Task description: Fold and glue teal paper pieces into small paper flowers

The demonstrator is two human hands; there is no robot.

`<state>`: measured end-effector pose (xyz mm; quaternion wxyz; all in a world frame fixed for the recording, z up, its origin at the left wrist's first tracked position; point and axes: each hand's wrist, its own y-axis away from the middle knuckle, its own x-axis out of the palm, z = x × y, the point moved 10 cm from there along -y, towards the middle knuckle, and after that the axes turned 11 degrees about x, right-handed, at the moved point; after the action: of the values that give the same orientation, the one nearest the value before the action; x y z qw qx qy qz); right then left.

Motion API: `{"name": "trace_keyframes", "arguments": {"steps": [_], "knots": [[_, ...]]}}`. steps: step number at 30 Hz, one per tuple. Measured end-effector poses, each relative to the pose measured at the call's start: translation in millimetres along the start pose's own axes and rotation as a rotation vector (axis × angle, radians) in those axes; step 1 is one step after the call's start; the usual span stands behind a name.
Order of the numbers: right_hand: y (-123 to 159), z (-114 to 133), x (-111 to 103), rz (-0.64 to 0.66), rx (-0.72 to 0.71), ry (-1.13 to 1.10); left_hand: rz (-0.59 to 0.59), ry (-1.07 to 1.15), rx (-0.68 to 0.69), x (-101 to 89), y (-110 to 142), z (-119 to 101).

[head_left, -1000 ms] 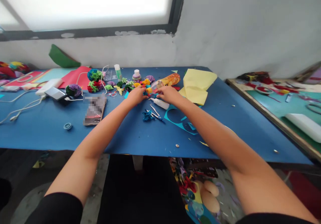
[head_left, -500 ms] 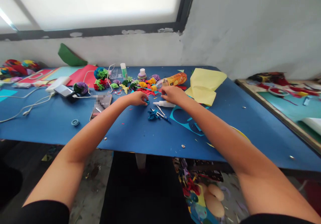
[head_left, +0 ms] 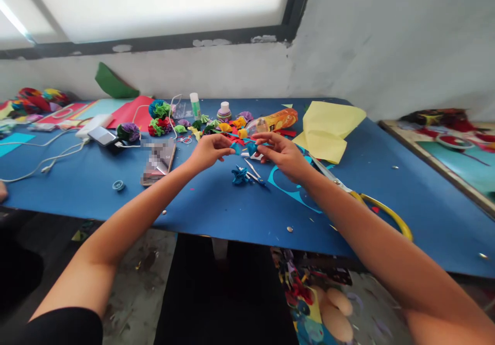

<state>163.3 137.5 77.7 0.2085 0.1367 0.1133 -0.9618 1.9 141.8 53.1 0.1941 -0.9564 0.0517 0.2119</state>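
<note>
Both my hands are raised close together over the middle of the blue table. My left hand (head_left: 211,151) pinches a small blue paper piece (head_left: 235,148) at its fingertips. Facing it, my right hand (head_left: 281,155) grips a folded blue paper piece (head_left: 252,148) between thumb and fingers. Just below lies a crumpled blue paper flower (head_left: 240,176), next to a drawing compass (head_left: 253,171). A white glue bottle, mostly hidden, lies behind my right fingers. Under my right wrist is a blue sheet with round cut-outs (head_left: 293,195).
Yellow-handled scissors (head_left: 381,212) lie partly under my right forearm. Behind the hands are an orange drink bottle (head_left: 276,121), a glue stick (head_left: 195,106), a small jar (head_left: 224,111) and several coloured paper flowers. A phone (head_left: 160,162) lies left; yellow paper (head_left: 328,128) sits right.
My right hand has come down and nearer, and now holds folded blue paper. My left hand has shifted slightly right with its blue piece. The view has tilted, showing more of the scissors.
</note>
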Motion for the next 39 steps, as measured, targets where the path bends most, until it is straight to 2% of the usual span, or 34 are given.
{"name": "trace_keyframes", "arguments": {"steps": [4,9,15,24,30,35,39], "knots": [[6,-4,14,0.044,0.032,-0.041,-0.151,0.13,0.028,5.5,15,-1],[15,-5,20,-0.033,0.036,0.018,-0.236,0.267,0.054,14.7,32,-7],[24,2,16,-0.147,-0.002,0.094,-0.162,0.349,0.067,28.5,42,-10],[32,-10,12,-0.286,0.049,0.004,-0.093,0.338,0.072,37.5,47,-21],[32,-16,19,-0.228,0.115,-0.112,-0.108,0.352,0.07,40.8,51,-21],[33,-13,15,-0.245,0.112,-0.032,-0.116,0.394,0.058,40.0,51,-22],[35,-11,19,-0.228,0.099,-0.047,-0.111,0.327,0.069,37.8,53,-25]]}}
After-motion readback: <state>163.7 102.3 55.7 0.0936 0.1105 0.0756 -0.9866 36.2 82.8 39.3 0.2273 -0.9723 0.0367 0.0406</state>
